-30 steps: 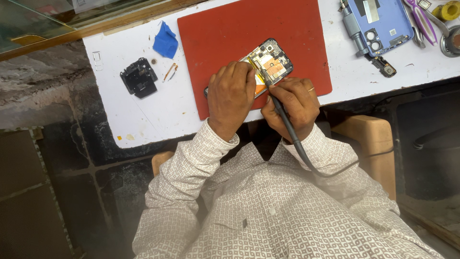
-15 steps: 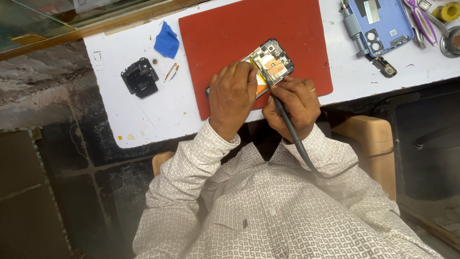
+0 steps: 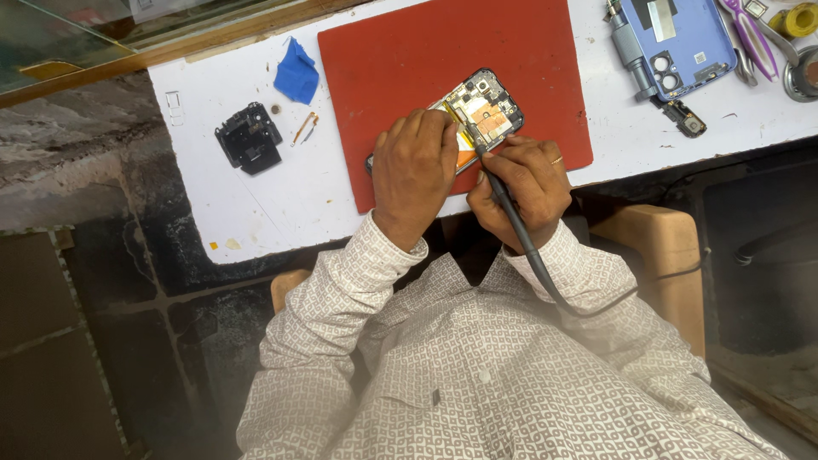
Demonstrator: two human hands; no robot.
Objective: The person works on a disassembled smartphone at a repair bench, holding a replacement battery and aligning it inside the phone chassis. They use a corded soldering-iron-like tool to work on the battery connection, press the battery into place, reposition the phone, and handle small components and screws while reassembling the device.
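Far left on your white table (image 3: 256, 204) lies a black plastic phone part (image 3: 249, 137), and just right of it a blue cloth (image 3: 297, 73) with a small copper-coloured strip (image 3: 305, 127) below it. None of these has shifted since a second ago.

Next comes the red mat (image 3: 409, 60), and on its lower half the opened phone (image 3: 479, 112), back cover off, circuit board and copper shielding showing. It sits where it sat before, tilted with its camera end toward the upper right.

Your left hand (image 3: 414, 168) lies palm-down over the phone's lower end, fingers curled and pressing it onto the mat (the fingertips are hidden under the hand, so how they grip cannot be told exactly). It holds the same place as half a second ago.

Your right hand (image 3: 521, 181), just beside it and touching the mat's lower edge, has its fingers closed around a dark corded tool (image 3: 503, 204), held like a pen. The tip meets the phone near the middle of its right edge; compared with the earlier frames it has barely moved, if at all. The cable runs down across your patterned sleeve.

Farther right, well apart from your hands, a blue phone back cover (image 3: 677, 38) lies off the mat, with pink-handled tweezers (image 3: 750, 38) and a yellow tape roll (image 3: 798, 19) beyond.
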